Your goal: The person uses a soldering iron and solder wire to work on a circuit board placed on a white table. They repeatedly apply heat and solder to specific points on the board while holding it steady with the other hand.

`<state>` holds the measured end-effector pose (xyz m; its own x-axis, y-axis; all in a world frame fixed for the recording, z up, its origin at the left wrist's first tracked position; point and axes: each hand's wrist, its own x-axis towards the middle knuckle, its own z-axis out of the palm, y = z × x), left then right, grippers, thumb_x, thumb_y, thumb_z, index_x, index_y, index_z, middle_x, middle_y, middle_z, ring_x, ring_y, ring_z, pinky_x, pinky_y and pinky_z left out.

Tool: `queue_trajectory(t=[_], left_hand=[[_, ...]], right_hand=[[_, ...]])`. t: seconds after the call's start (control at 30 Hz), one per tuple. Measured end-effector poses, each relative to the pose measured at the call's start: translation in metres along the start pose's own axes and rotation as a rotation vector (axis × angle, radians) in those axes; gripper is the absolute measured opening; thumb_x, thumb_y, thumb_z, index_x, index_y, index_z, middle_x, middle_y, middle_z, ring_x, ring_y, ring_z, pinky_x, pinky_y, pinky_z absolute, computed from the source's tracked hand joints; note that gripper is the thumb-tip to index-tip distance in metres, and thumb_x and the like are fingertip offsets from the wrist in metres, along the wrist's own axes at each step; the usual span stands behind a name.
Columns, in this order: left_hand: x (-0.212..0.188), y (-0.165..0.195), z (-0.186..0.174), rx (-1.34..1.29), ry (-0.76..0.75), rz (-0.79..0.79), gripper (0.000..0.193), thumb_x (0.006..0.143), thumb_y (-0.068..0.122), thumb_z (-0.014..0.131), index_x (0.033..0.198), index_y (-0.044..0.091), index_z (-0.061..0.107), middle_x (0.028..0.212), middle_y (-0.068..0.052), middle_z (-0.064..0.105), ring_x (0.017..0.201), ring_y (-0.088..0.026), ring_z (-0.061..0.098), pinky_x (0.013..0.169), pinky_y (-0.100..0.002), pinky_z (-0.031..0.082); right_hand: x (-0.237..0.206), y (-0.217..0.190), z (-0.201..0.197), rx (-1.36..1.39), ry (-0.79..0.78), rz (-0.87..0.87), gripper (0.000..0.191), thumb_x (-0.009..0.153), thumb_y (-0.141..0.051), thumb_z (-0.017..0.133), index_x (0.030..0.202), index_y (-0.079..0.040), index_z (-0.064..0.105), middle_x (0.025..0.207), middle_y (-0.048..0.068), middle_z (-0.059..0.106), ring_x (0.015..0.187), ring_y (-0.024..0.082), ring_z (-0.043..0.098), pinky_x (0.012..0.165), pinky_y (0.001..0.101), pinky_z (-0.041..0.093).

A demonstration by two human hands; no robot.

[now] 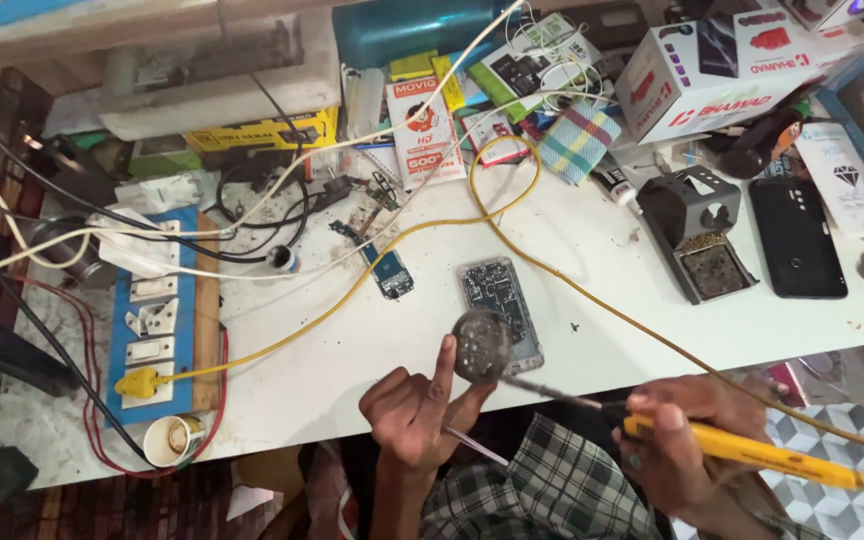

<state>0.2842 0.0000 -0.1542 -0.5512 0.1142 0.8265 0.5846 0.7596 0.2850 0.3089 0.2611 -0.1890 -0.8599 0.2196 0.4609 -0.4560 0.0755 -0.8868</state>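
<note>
My left hand (pixel 414 410) pinches a small round tin (pixel 481 345) between finger and thumb, held over the table's front edge. A thin wire or tweezer (pixel 476 446) also sticks out of that hand. My right hand (pixel 674 440) grips a yellow-handled soldering iron (pixel 752 455). Its metal tip (pixel 527 385) reaches left and touches the tin. An opened phone with bare circuit board (pixel 500 305) lies on the white table (pixel 352 340) just beyond the tin. The iron's yellow cord (pixel 512 235) loops across the table.
A blue switch board with sockets (pixel 157 320) lies at the left, a paper cup (pixel 174 440) near it. A black soldering stand (pixel 697 240) and a black phone (pixel 797 235) sit at the right. Boxes, cables and small boards (pixel 384 265) crowd the back.
</note>
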Motion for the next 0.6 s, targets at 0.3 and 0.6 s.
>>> queue_trajectory(t=[0.3, 0.6], left_hand=[[-0.009, 0.004, 0.004, -0.009, -0.007, -0.002, 0.059, 0.084, 0.019, 0.092, 0.13, -0.008, 0.064, 0.05, 0.003, 0.048, 0.042, -0.01, 0.04, 0.046, -0.028, 0.031], [-0.02, -0.007, 0.022, -0.267, -0.007, -0.114, 0.069, 0.075, 0.019, 0.097, 0.131, -0.005, 0.065, 0.05, 0.005, 0.047, 0.042, -0.006, 0.039, 0.046, -0.027, 0.031]], right_hand=[[0.009, 0.0, 0.01, -0.052, -0.014, 0.011, 0.023, 0.105, -0.022, 0.053, 0.102, 0.001, 0.057, 0.074, 0.012, 0.069, 0.058, 0.015, 0.071, 0.051, 0.029, 0.06], [0.011, -0.006, 0.023, 0.175, 0.016, 0.063, 0.022, 0.104, -0.024, 0.058, 0.098, -0.003, 0.058, 0.082, 0.011, 0.069, 0.06, 0.013, 0.067, 0.051, 0.0289, 0.062]])
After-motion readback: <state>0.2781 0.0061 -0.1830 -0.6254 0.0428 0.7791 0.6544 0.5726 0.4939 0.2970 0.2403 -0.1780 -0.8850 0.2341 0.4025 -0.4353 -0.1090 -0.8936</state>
